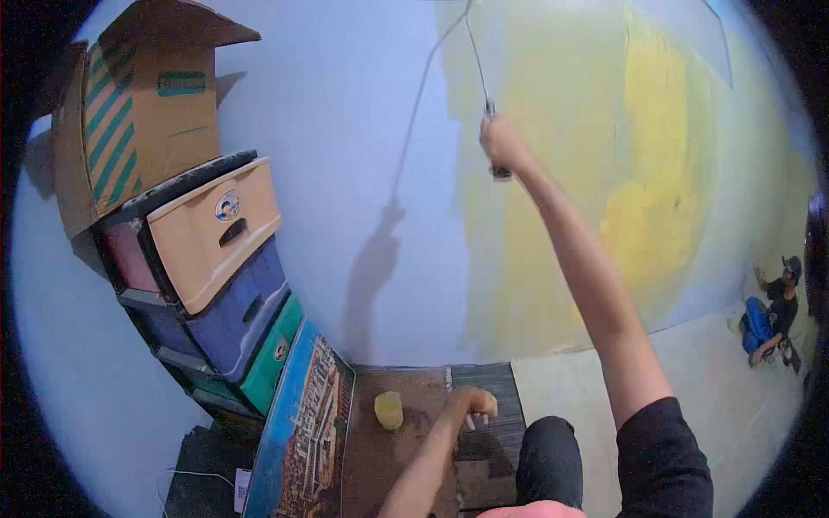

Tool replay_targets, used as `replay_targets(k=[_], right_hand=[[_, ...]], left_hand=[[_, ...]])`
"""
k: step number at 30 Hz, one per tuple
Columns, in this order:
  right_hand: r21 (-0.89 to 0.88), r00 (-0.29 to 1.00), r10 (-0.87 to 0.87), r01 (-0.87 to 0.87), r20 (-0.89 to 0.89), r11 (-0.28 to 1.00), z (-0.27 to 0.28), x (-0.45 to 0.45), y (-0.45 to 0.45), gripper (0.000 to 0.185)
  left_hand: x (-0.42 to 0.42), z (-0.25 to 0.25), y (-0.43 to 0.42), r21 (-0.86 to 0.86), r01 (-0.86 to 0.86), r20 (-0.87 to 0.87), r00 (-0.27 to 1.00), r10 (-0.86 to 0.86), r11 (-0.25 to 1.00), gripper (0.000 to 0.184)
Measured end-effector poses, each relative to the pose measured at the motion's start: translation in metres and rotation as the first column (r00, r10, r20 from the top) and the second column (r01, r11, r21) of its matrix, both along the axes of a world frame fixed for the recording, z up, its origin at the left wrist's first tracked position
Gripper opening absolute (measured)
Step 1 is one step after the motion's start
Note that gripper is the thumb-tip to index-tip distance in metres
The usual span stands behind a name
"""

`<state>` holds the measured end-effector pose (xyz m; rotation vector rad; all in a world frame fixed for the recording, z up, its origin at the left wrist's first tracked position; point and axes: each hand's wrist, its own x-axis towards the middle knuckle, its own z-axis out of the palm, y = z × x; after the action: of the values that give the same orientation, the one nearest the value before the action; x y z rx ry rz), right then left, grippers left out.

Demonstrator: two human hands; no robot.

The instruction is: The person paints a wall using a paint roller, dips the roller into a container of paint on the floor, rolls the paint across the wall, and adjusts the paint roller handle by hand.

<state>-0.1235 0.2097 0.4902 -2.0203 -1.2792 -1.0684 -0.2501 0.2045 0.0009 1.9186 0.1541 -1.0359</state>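
My right hand (503, 145) is raised in front of the wall, its fingers wrapped round the dark handle of a paint roller (477, 60). The roller's thin metal rod runs upward, and its head is cut off by the top edge of the view. Yellow paint (661, 112) covers part of the wall to the right, while the wall on the left is pale blue-white. Low in the middle, my left hand (477, 404) hangs with bent, slightly spread fingers and nothing in it. Left of it, a yellowish tub (389, 410) stands on the brown floor.
At the left, a cardboard box (155, 112) sits on a leaning-looking drawer stack (216, 233). A city picture panel (302, 423) leans beside the drawers. A pale sheet (561, 388) covers the floor at right. Another person (781, 302) sits at the far right.
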Motion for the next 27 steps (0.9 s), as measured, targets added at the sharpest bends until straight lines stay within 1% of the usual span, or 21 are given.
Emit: replay_targets(k=[2,3,4,5,6,7,10,11,12,13,14,15,16,17,18,19,20,23,24,25,27], right_hand=[[-0.132,0.999,0.012,-0.005,0.048,0.991,0.071,0.024,0.021,0.033],[-0.091,0.99,0.088,-0.099,-0.111,0.991,0.091,0.001,0.016,0.029],[-0.037,0.948,0.167,-0.184,-0.269,0.982,0.109,-0.029,0.013,0.026],[0.125,0.857,0.272,-0.242,-0.437,0.962,0.121,-0.031,0.023,0.025],[0.298,0.728,0.39,-0.261,-0.565,0.918,0.13,-0.041,0.029,0.024],[0.333,0.667,0.395,-0.227,-0.632,0.915,0.135,-0.051,0.034,0.022],[0.336,0.665,0.489,-0.357,-0.564,0.872,0.123,-0.02,0.078,0.021],[0.268,0.816,0.406,-0.318,-0.412,0.91,0.107,-0.012,0.094,0.021],[0.21,0.923,0.305,-0.258,-0.235,0.943,0.08,-0.004,0.109,0.02],[0.166,0.98,0.192,-0.182,-0.043,0.969,0.048,0.003,0.121,0.02],[0.136,0.985,0.074,-0.096,0.156,0.986,0.016,0.002,0.127,0.02],[0.107,0.999,-0.006,0.002,0.045,0.994,-0.019,0.0,0.13,0.024],[0.214,0.989,0.02,0.013,-0.148,0.977,-0.054,-0.013,0.133,0.03],[0.362,0.85,0.171,0.025,-0.499,0.932,-0.071,-0.048,0.125,0.036],[0.377,0.936,0.17,-0.045,-0.307,0.925,-0.107,-0.026,0.146,0.038],[0.396,0.796,0.331,-0.127,-0.506,0.909,-0.118,-0.051,0.136,0.038],[0.437,0.585,0.463,-0.198,-0.665,0.877,-0.123,-0.076,0.127,0.037],[0.496,0.514,0.551,-0.255,-0.657,0.83,-0.119,-0.085,0.134,0.038],[0.556,0.539,0.655,-0.362,-0.53,0.748,-0.109,-0.08,0.133,0.039],[0.596,0.575,0.654,-0.325,-0.492,0.734,-0.088,-0.087,0.128,0.04],[0.709,0.501,0.734,-0.291,-0.459,0.642,-0.036,-0.082,0.125,0.038]], left_hand=[[-0.018,0.049,-0.017,0.019,-0.07,0.059,0.996,0.069,0.997,0.037],[-0.039,0.08,-0.023,-0.019,-0.066,0.161,0.985,0.068,0.998,0.036],[-0.042,0.076,-0.023,-0.076,-0.072,0.175,0.981,0.084,0.994,0.037],[-0.046,0.067,-0.024,-0.132,-0.08,0.186,0.977,0.104,0.988,0.037],[-0.052,0.064,-0.022,-0.18,-0.087,0.197,0.973,0.122,0.98,0.037],[-0.059,0.061,-0.024,-0.183,-0.099,0.192,0.972,0.134,0.978,0.038],[-0.075,0.055,-0.034,-0.062,-0.199,0.211,0.955,0.208,0.978,0.035],[-0.025,-0.052,-0.024,0.096,-0.086,0.321,0.946,0.051,0.992,0.027],[-0.03,-0.026,-0.03,0.18,-0.062,0.33,0.944,-0.001,0.982,0.025],[-0.044,0.026,-0.039,0.265,-0.035,0.333,0.941,-0.058,0.964,0.023],[-0.055,0.056,-0.045,0.347,-0.009,0.335,0.935,-0.114,0.938,0.021],[-0.06,0.049,-0.047,0.12,-0.2,0.339,0.929,0.149,0.972,0.024],[-0.059,0.04,-0.048,0.145,-0.165,0.327,0.939,0.11,0.976,0.023],[-0.054,0.032,-0.048,0.164,-0.131,0.315,0.946,0.074,0.978,0.024],[-0.049,0.031,-0.048,0.182,-0.1,0.304,0.952,0.04,0.978,0.025],[-0.06,0.055,-0.047,0.339,0.041,0.351,0.922,-0.167,0.94,0.025],[-0.06,0.052,-0.046,0.367,0.042,0.361,0.914,-0.184,0.929,0.025],[-0.065,0.053,-0.045,0.361,-0.037,0.383,0.917,-0.112,0.932,0.025],[-0.065,0.051,-0.046,0.364,-0.042,0.38,0.918,-0.108,0.93,0.025],[-0.064,0.047,-0.044,0.374,-0.037,0.384,0.916,-0.118,0.927,0.025],[-0.055,0.023,-0.042,0.384,-0.026,0.399,0.906,-0.141,0.923,0.025]])
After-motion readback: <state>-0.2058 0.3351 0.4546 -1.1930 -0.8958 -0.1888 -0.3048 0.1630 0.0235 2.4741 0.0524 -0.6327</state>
